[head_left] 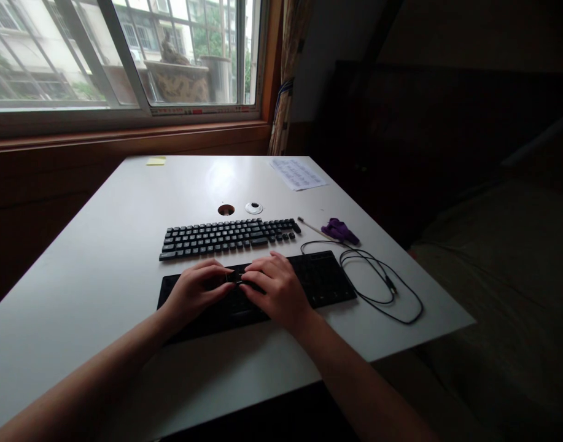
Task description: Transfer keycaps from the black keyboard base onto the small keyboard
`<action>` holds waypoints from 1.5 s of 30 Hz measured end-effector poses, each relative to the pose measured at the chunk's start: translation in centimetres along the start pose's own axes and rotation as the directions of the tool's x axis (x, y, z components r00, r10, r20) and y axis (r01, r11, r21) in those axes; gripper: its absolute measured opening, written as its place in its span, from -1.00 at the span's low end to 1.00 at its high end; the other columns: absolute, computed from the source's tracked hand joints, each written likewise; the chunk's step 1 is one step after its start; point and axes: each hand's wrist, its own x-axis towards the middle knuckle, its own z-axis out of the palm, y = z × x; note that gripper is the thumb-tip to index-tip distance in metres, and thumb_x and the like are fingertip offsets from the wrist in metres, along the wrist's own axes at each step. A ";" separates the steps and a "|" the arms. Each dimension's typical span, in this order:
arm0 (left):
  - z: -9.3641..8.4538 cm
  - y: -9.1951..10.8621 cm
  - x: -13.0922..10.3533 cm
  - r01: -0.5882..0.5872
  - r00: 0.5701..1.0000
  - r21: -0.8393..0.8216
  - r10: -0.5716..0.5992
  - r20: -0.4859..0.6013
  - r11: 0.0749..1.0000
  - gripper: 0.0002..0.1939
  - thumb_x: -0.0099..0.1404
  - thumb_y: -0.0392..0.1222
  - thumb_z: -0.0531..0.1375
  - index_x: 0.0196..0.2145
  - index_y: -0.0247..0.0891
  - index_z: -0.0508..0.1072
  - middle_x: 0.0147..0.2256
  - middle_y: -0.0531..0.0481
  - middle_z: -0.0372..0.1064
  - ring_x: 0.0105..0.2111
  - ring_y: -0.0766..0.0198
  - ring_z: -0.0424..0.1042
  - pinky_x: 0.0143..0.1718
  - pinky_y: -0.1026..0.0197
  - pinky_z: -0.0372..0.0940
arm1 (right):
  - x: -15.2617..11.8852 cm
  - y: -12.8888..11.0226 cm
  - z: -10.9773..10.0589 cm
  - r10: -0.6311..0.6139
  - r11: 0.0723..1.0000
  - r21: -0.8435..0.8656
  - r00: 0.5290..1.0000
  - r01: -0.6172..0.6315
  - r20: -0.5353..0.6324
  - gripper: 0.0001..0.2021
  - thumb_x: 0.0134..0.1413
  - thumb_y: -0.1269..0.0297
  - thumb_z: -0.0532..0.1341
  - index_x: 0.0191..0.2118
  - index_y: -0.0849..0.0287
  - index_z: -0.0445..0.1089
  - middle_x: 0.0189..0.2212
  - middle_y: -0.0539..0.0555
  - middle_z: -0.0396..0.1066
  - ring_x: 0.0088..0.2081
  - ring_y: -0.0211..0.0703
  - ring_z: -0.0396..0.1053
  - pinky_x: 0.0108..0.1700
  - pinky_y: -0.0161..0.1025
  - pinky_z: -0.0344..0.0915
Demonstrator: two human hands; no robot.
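Note:
A black keyboard base lies on the white table, partly under my hands. Over its upper middle, my left hand has thumb and index finger pinched at a small dark piece. My right hand meets it from the other side, its fingertips also closed at a small piece with a shiny edge; the fingers hide most of it. Just beyond the base, loose black keycaps are laid out in rows like a keyboard.
A black cable coils at the right. Beyond it are a purple cloth and a thin brush. Farther back lie a printed sheet, a yellow note, a round table hole and its cover.

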 end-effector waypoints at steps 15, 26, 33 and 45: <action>-0.1 0.2 0.1 0.105 0.988 -0.058 -0.098 0.118 0.993 -0.79 0.28 -0.07 0.24 -0.26 -0.29 0.50 -0.36 -0.01 0.37 -0.38 0.29 0.38 -0.36 0.28 0.26 | -0.2 -1.2 1.3 0.058 0.993 0.100 0.998 -0.054 -0.038 -0.89 0.22 0.39 0.11 -0.36 0.11 0.27 -0.28 0.08 0.39 -0.22 -0.18 0.40 -0.14 -0.23 0.38; 0.0 0.5 0.0 0.176 0.980 -0.180 -0.155 0.126 0.968 -0.80 0.26 -0.07 0.27 -0.28 -0.28 0.51 -0.35 -0.02 0.42 -0.34 0.26 0.40 -0.31 0.25 0.30 | -0.2 -2.0 2.0 0.057 0.997 -0.050 0.993 -0.063 -0.100 -0.85 0.24 0.42 0.05 -0.37 0.10 0.19 -0.34 0.08 0.35 -0.30 -0.18 0.37 -0.22 -0.24 0.37; -0.5 0.1 -0.1 0.237 0.967 -0.411 -0.254 0.013 0.880 -0.80 0.26 -0.10 0.27 -0.20 -0.24 0.50 -0.20 -0.06 0.46 -0.17 0.19 0.46 -0.12 0.21 0.38 | 0.0 -2.1 1.8 0.098 0.994 -0.038 0.993 -0.101 -0.071 -0.86 0.27 0.39 0.06 -0.36 0.11 0.18 -0.33 0.09 0.34 -0.27 -0.15 0.36 -0.18 -0.21 0.34; -0.4 -0.1 -0.4 0.205 0.970 -0.438 -0.241 -0.029 0.875 -0.75 0.23 -0.14 0.31 -0.15 -0.28 0.51 -0.14 -0.13 0.52 -0.12 0.11 0.50 -0.02 0.10 0.40 | -0.1 -1.7 2.0 0.162 0.981 -0.113 0.987 -0.158 0.025 -0.80 0.31 0.35 0.04 -0.40 0.11 0.20 -0.41 0.06 0.33 -0.33 -0.16 0.31 -0.24 -0.23 0.25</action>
